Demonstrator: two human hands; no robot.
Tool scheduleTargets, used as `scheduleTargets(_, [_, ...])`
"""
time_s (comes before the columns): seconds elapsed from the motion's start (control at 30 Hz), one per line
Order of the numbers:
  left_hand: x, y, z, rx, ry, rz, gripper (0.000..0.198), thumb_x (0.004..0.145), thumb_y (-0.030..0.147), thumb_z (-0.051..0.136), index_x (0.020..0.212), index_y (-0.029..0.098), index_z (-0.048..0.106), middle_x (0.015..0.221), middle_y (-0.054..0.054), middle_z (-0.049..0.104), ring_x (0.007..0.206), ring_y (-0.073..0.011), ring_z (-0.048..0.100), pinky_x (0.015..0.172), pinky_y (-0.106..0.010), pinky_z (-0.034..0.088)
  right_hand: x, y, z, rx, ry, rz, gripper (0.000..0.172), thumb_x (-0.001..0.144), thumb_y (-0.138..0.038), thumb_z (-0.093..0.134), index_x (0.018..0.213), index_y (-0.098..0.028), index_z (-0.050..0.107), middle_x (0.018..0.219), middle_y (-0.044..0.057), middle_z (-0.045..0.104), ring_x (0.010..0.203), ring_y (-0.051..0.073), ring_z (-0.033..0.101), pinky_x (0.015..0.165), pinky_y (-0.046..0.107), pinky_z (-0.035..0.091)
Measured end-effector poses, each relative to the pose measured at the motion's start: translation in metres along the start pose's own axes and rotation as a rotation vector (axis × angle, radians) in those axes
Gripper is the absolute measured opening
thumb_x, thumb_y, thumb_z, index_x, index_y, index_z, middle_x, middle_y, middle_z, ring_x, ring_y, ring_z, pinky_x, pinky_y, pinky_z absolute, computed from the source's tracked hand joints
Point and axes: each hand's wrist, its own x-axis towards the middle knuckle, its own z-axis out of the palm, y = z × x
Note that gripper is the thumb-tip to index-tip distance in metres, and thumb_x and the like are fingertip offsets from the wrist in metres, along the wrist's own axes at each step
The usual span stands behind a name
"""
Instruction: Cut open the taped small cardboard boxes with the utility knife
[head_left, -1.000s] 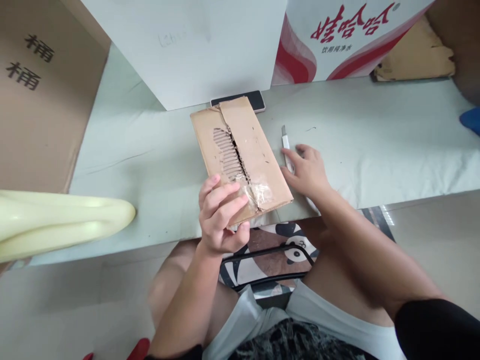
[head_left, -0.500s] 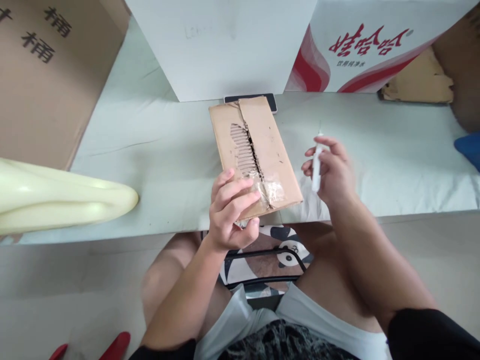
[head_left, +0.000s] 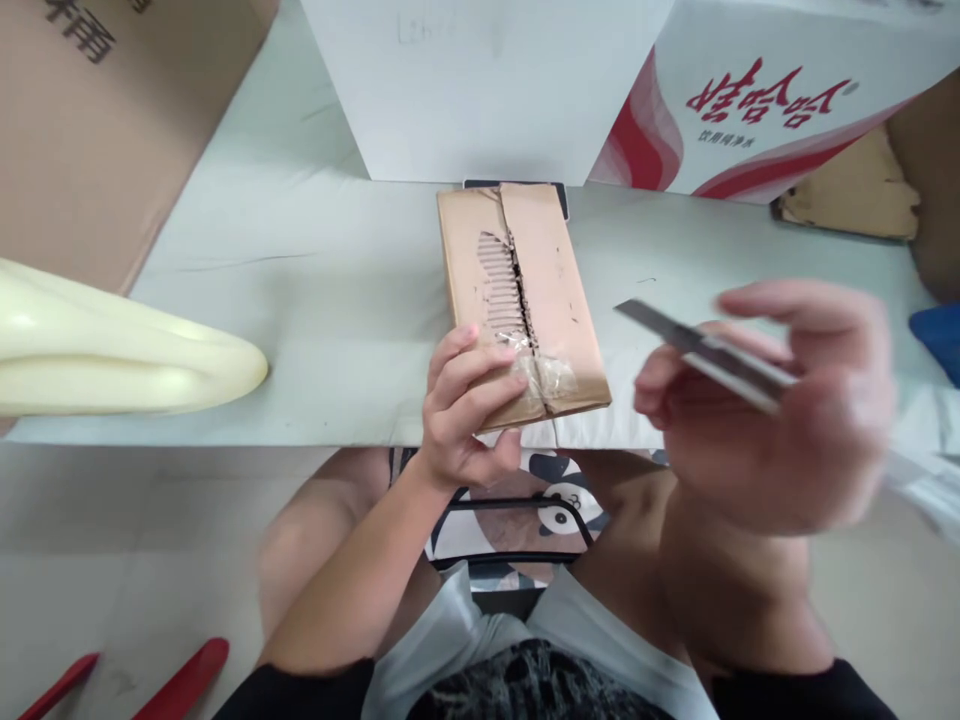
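Observation:
A small brown cardboard box (head_left: 559, 300) leans toward me at the table's front edge, its top torn along the middle seam with ridged inner card showing. Clear tape crosses its near end. My left hand (head_left: 469, 415) grips that near end, fingers on top and thumb underneath. To the right, my raised right hand (head_left: 780, 410) is blurred and close to the camera. Its fingers are closed around a utility knife (head_left: 720, 360) whose grey blade points left toward the box, apart from it.
A white carton (head_left: 480, 90) and a red-and-white printed carton (head_left: 750, 110) stand behind. A dark flat device (head_left: 564, 195) is partly under the small box. At left lie a pale yellow smooth object (head_left: 135, 350) and a large brown carton (head_left: 150, 130); a blue item (head_left: 937, 340) is at far right.
My right hand has risen toward the camera and moved right, turning the knife from upright to slanting left. My left hand still holds the box, which has barely shifted.

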Motion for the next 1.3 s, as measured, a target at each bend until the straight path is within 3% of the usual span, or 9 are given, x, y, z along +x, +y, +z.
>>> scheduleTargets(0.1, [-0.001,0.0,-0.003,-0.067,-0.023,-0.028,0.037,0.091,0.04,0.053,0.127,0.035,0.061,0.118,-0.002,0.07,0.108,-0.022,0.069,0.114,-0.05,0.048,-0.008,-0.003,0.014,-0.11,-0.072,-0.026,0.019,0.096,-0.047,0.062,0.097,-0.028,0.064,0.073,0.001,0.069,0.055,0.016,0.06,0.045,0.031,0.045])
scheduleTargets(0.23, [-0.002,0.002,-0.007,-0.081,-0.054,-0.047,0.038,0.09,0.042,0.056,0.128,0.04,0.06,0.119,0.001,0.07,0.109,-0.0209,0.069,0.115,-0.047,0.049,-0.007,0.002,0.025,-0.261,-0.113,-0.007,0.0,0.092,-0.027,0.063,0.092,-0.027,0.062,0.062,-0.004,0.062,0.047,0.011,0.052,0.044,0.027,0.042])
scheduleTargets(0.5, [-0.001,0.005,-0.01,-0.041,-0.043,-0.015,0.036,0.09,0.04,0.054,0.124,0.033,0.063,0.115,-0.002,0.072,0.106,-0.0216,0.071,0.113,-0.044,0.053,-0.004,0.006,0.023,-0.262,-0.217,-0.053,0.004,0.09,-0.022,0.059,0.09,-0.025,0.057,0.058,-0.007,0.058,0.041,0.008,0.045,0.041,0.024,0.037])
scheduleTargets(0.67, [0.002,0.006,-0.013,0.011,-0.076,-0.028,0.026,0.093,0.042,0.051,0.116,0.037,0.063,0.112,0.002,0.073,0.104,-0.0187,0.071,0.109,-0.043,0.058,-0.004,0.005,0.026,-0.258,-0.22,-0.023,0.006,0.088,-0.02,0.059,0.087,-0.025,0.057,0.054,-0.008,0.053,0.042,0.009,0.042,0.043,0.025,0.037])
scheduleTargets(0.83, [0.004,0.007,-0.011,-0.034,-0.043,-0.017,0.03,0.09,0.038,0.054,0.118,0.031,0.064,0.109,-0.002,0.072,0.104,-0.0196,0.071,0.111,-0.041,0.057,-0.003,-0.002,0.029,-0.277,-0.178,0.062,0.007,0.088,-0.019,0.058,0.083,-0.024,0.059,0.056,-0.007,0.054,0.045,0.009,0.041,0.046,0.026,0.036])
scheduleTargets(1.1, [0.001,0.004,-0.008,-0.028,-0.02,-0.004,0.029,0.09,0.042,0.055,0.116,0.034,0.064,0.11,0.0,0.071,0.105,-0.0203,0.071,0.109,-0.043,0.058,0.008,0.001,0.024,-0.296,-0.283,0.035,0.005,0.082,-0.017,0.058,0.082,-0.021,0.06,0.05,-0.009,0.05,0.043,0.007,0.041,0.047,0.023,0.036])
scheduleTargets(1.3, [0.003,0.004,-0.009,-0.005,-0.02,0.03,0.029,0.089,0.04,0.054,0.115,0.03,0.064,0.107,-0.002,0.072,0.1,-0.0198,0.071,0.107,-0.044,0.06,0.009,0.001,0.023,-0.212,-0.283,0.065,0.006,0.079,-0.015,0.057,0.077,-0.021,0.059,0.05,-0.007,0.052,0.042,0.007,0.04,0.044,0.023,0.033])
